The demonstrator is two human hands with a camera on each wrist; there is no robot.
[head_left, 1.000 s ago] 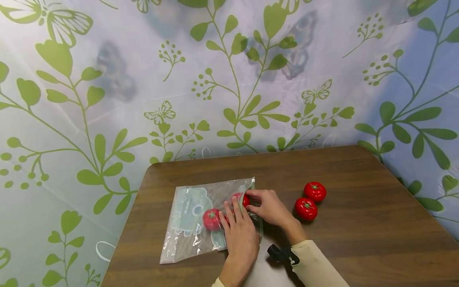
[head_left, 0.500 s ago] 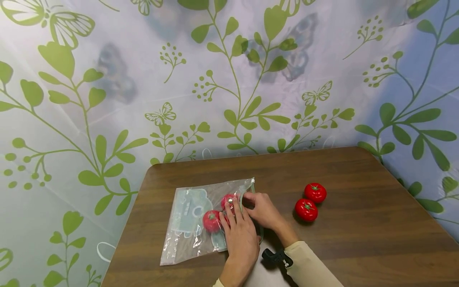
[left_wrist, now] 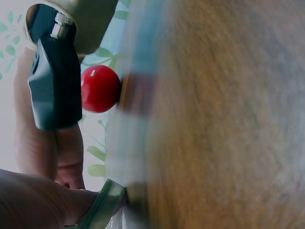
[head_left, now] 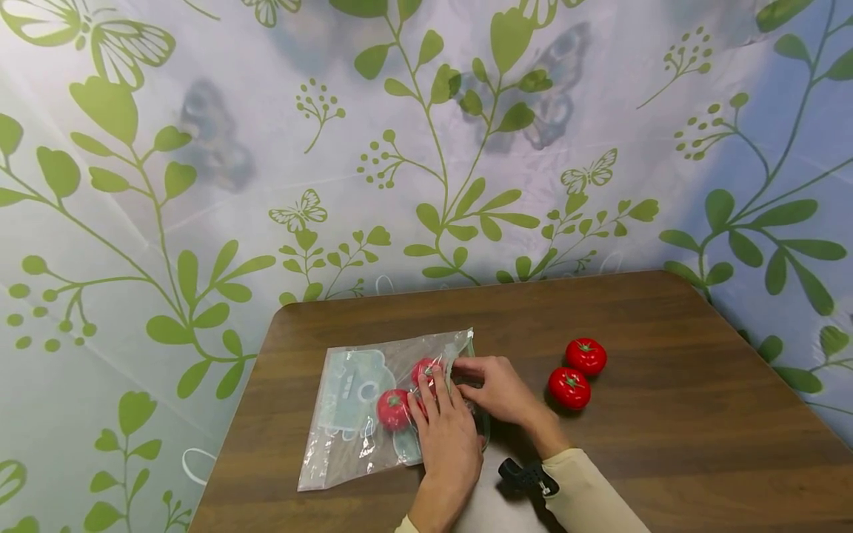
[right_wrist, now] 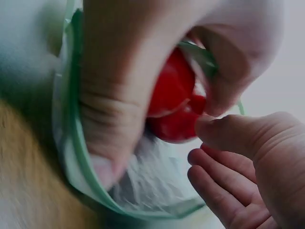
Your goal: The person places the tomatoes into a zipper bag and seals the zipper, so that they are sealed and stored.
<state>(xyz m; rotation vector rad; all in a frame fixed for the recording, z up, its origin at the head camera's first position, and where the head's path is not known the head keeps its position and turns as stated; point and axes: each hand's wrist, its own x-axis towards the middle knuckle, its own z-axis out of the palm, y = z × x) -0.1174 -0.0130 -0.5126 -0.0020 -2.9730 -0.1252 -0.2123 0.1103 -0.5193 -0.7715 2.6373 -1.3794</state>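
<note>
A clear zip bag (head_left: 360, 466) with a pale blue print lies on the table, mouth to the right. One tomato (head_left: 393, 409) shows through its film, another tomato (head_left: 423, 369) farther back; red also shows under the fingers. My left hand (head_left: 448, 444) lies over the bag near its mouth. In the right wrist view, the left thumb (right_wrist: 107, 138) stands against the green rim (right_wrist: 76, 129), the other fingers bent over the top. My right hand (head_left: 503, 392) is at the mouth; its thumb is beside a tomato (right_wrist: 176, 124), its fingers extended.
Two more glossy red tomatoes, one behind (head_left: 586, 357) and one nearer (head_left: 569, 389), stand on the brown wooden table (head_left: 666, 414) to the right. Behind the table hangs a leaf-patterned curtain (head_left: 373, 222). A black camera mount (head_left: 526, 477) is strapped on the right wrist.
The tomato at the mouth has moved left, deeper into the bag. My right hand has let go of it and drawn back slightly. My left hand stays in place.
</note>
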